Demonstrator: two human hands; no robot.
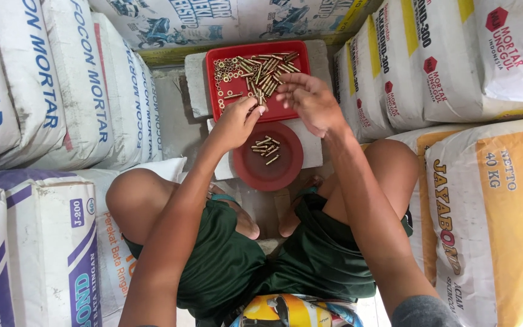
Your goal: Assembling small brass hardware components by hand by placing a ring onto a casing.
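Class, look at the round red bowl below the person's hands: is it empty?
No: the round red bowl holds a small cluster of brass-coloured bolts near its upper rim, just under the left hand.

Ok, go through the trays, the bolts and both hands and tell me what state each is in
Red square tray: holds loose brass bolts and nuts.
Round red dish: few bolts inside, mostly bare.
Left hand: fingers pinched on a small bolt.
Right hand: fingers spread over tray.
Mortar sacks: stacked, sealed.

one red tray [286, 111], one red bowl [286, 169] — two hands [237, 124]
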